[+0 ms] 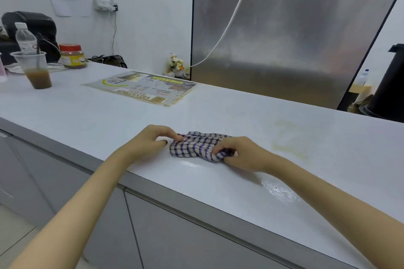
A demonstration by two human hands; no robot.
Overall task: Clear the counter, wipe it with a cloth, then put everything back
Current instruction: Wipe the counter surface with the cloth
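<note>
A checked purple-and-cream cloth (194,145) lies bunched on the white counter (218,107) near its front edge. My left hand (150,140) pinches the cloth's left edge with fingertips. My right hand (242,153) grips the cloth's crumpled right end. A wet, shiny patch (277,190) shows on the counter below my right forearm. A yellowish stain (290,137) marks the surface to the right of the cloth. A printed menu sheet (142,87) lies flat farther back on the counter.
At the far left stand a plastic cup of brown drink (35,70), a water bottle (25,37) and a red-lidded jar (71,55). A small flower pot (177,64) sits by the steel panel (284,28). A black bin (389,85) is at the right.
</note>
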